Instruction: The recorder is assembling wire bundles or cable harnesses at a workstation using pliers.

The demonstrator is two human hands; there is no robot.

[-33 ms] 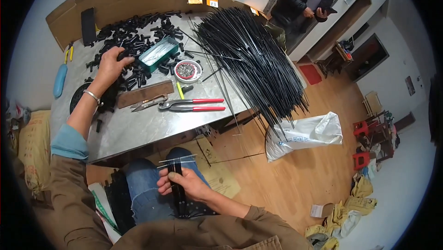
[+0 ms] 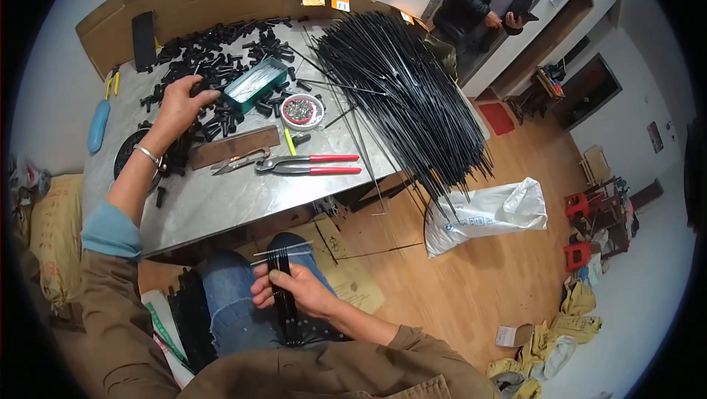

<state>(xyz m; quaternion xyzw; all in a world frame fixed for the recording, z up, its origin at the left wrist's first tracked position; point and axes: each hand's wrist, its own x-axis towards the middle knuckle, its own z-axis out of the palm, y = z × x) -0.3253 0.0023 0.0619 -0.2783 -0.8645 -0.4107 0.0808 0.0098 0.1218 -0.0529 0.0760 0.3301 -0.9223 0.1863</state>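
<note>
My left hand [image 2: 177, 108], a metal bangle at its wrist, reaches over the pile of black bolt-like parts [image 2: 213, 60] on the table. Its thumb and fingers are apart; the dark parts between them blend into the pile. Above my lap, my right hand [image 2: 298, 290] is closed around a bundle of thin black strips [image 2: 284, 310]. Thin pale metal rods [image 2: 294, 250] cross the top of that bundle. Close to my left hand lie a green tray of thin silvery pins [image 2: 254, 86] and a brown flat bar [image 2: 236, 148].
Red-handled pincers [image 2: 309, 165], a knife [image 2: 241, 163] and a white bowl of small metal pieces [image 2: 302, 112] lie on the table [image 2: 221, 207]. Long black rods [image 2: 405, 97] overhang its right side, above a white sack [image 2: 490, 216]. A person [image 2: 490, 1] stands at the back right.
The view has shifted very slightly. My left thumb and fingers look a little farther apart over the pile; my right hand keeps its hold on the black strips.
</note>
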